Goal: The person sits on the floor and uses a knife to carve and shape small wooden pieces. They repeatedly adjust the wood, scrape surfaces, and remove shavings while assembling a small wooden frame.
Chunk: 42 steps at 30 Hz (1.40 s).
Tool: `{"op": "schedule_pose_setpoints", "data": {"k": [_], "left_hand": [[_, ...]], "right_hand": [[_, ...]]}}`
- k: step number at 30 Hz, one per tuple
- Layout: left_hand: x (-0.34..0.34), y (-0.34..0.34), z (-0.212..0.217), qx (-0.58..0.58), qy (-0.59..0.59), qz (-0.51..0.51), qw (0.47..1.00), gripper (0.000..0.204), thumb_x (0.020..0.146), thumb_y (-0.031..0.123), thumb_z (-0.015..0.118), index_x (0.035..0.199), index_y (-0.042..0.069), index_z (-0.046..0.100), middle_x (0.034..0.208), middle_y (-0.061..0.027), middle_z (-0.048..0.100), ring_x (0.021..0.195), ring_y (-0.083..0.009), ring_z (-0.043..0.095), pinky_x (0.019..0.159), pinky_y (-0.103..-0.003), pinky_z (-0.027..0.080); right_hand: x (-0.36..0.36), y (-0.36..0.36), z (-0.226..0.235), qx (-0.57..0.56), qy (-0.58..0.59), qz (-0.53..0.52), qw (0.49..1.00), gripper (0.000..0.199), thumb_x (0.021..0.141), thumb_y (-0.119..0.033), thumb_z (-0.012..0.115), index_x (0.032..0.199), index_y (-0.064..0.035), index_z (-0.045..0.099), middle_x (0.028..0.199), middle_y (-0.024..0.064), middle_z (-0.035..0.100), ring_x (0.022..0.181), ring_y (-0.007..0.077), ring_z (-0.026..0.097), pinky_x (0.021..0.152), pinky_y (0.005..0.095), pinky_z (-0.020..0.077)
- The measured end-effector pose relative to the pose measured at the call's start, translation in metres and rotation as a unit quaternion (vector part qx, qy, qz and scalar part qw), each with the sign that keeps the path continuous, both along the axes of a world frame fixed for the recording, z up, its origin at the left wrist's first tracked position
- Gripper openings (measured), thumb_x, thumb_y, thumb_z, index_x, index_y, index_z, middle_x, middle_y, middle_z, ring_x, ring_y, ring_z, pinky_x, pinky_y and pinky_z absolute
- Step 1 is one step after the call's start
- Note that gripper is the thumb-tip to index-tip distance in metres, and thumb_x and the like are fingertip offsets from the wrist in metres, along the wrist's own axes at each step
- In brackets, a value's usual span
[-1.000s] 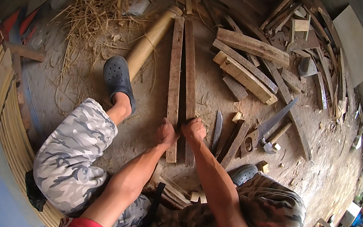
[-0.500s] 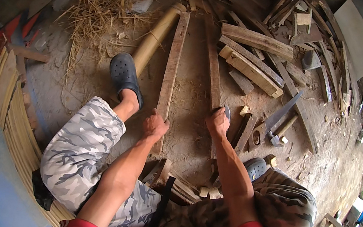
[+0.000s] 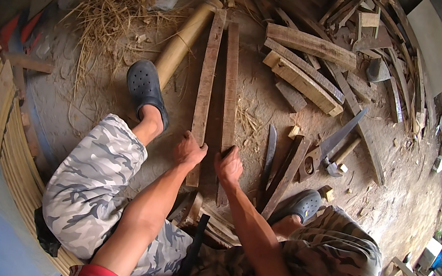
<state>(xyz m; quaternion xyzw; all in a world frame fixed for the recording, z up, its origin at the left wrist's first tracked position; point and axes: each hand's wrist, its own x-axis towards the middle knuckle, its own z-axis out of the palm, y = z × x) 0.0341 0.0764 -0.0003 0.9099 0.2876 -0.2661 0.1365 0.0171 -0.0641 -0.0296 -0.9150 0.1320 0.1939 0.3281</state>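
My left hand (image 3: 189,150) is closed around the near part of a long wooden batten (image 3: 208,72), which points away from me between my feet. A second wooden batten (image 3: 230,81) runs beside it on the right, gripped near its lower part by my right hand (image 3: 229,165). The two battens lie close together at their far ends, with a narrow gap between them that widens slightly toward me. Right of my right hand, a long knife-like blade (image 3: 270,149) rests on the ground beside a short dark wooden piece (image 3: 287,174).
A round pale pole (image 3: 188,37) lies left of the battens, against my left clog (image 3: 146,91). Straw-like shavings (image 3: 112,20) heap at the far left. To the right lie a handsaw (image 3: 331,144), a hammer (image 3: 338,165) and stacked timber offcuts (image 3: 305,82). Curved wood strips (image 3: 19,149) stand at left.
My right hand has moved left, bringing the right batten close beside the left one. The blade and the short wooden piece at right are now uncovered. My left hand keeps its grip.
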Motion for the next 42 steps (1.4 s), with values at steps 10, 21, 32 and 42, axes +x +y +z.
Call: {"op": "schedule_pose_setpoints", "data": {"k": [10, 21, 32, 42], "left_hand": [[0.011, 0.004, 0.019, -0.053, 0.084, 0.007, 0.995, 0.085, 0.082, 0.040, 0.071, 0.141, -0.006, 0.030, 0.126, -0.0245, 0.060, 0.111, -0.0375, 0.063, 0.094, -0.045, 0.051], [0.016, 0.002, -0.002, -0.030, 0.006, -0.005, 1.000, 0.076, 0.079, 0.039, 0.076, 0.130, -0.002, 0.039, 0.125, -0.0229, 0.060, 0.110, -0.0367, 0.064, 0.091, -0.045, 0.054], [0.019, 0.009, 0.000, -0.054, 0.031, 0.059, 0.996, 0.093, 0.078, 0.039, 0.075, 0.148, 0.001, 0.026, 0.139, -0.0251, 0.049, 0.121, -0.0380, 0.057, 0.099, -0.046, 0.049], [0.056, -0.010, -0.008, 0.175, -0.148, -0.399, 0.888, 0.060, 0.085, 0.020, 0.063, 0.141, 0.003, 0.050, 0.149, -0.0151, 0.043, 0.143, -0.0304, 0.031, 0.119, -0.056, 0.012]], "right_hand": [[0.068, -0.030, -0.012, -0.084, 0.039, 0.074, 0.993, 0.042, 0.097, -0.033, 0.042, 0.108, 0.0048, 0.055, 0.089, 0.0277, 0.069, 0.086, 0.0443, 0.069, 0.075, 0.0502, 0.0558], [0.079, -0.071, 0.005, -0.096, 0.059, 0.052, 0.992, 0.063, 0.085, -0.056, 0.062, 0.115, -0.0013, 0.050, 0.108, 0.0264, 0.067, 0.100, 0.0435, 0.066, 0.086, 0.0503, 0.0533], [0.030, -0.075, 0.006, -0.105, 0.107, 0.025, 0.988, 0.063, 0.087, -0.043, 0.062, 0.129, -0.0021, 0.040, 0.119, 0.0244, 0.058, 0.109, 0.0425, 0.061, 0.088, 0.0500, 0.0528], [0.004, -0.067, 0.001, -0.130, 0.118, 0.000, 0.985, 0.083, 0.085, -0.030, 0.065, 0.152, -0.0056, 0.023, 0.122, 0.0187, 0.051, 0.114, 0.0370, 0.056, 0.088, 0.0485, 0.0529]]}}
